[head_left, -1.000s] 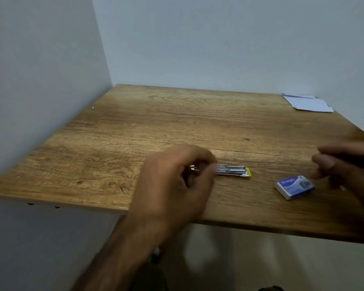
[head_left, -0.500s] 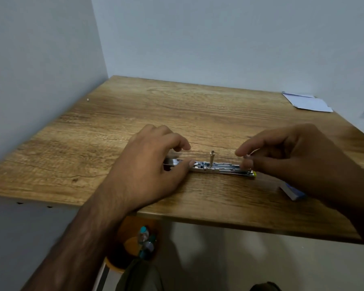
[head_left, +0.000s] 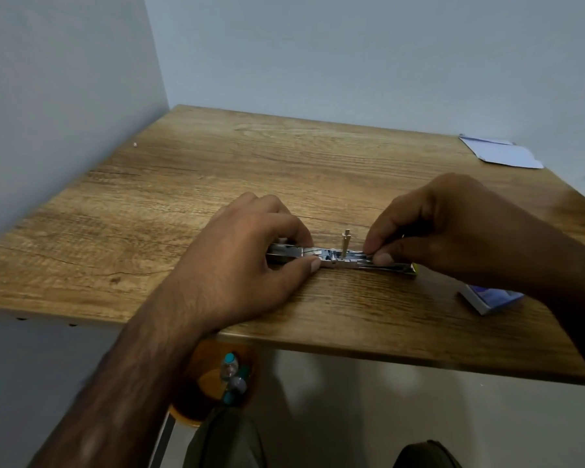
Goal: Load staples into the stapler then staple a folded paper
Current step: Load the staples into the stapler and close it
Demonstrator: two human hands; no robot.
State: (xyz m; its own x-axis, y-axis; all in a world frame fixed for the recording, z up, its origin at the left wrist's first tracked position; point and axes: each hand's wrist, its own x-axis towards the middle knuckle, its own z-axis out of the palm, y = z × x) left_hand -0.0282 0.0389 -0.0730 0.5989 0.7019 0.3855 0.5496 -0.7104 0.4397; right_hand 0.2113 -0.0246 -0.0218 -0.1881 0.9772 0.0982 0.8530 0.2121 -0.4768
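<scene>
Stapler (head_left: 341, 260) lies opened out flat along the near part of the counter (head_left: 217, 170), and the change we note is in who handles it: a second ago only our left hand was on it while the right hovered by the staple box, and now both hands work it, much as they did half a second ago. Our left hand (head_left: 247, 261) pinches the left end, thumb on the near side and fingers curled over the far side, pinning it to the wood. Our right hand (head_left: 453, 231) has thumb and forefinger closed together on the right half of the open channel; whether a strip of staples sits between those fingers we cannot tell. We judge the loading step under way and unfinished, with stapling yet to come: the folded paper (head_left: 502, 153) lies at the far right corner, well apart. The staple box (head_left: 490, 298), blue and white, rests just beside our right forearm, partly hidden by it. The stapler itself looks slim and silvery, its channel exposed, a small pale peg (head_left: 345, 243) standing upright between our hands and a yellow tip (head_left: 415, 269) at the right end.
</scene>
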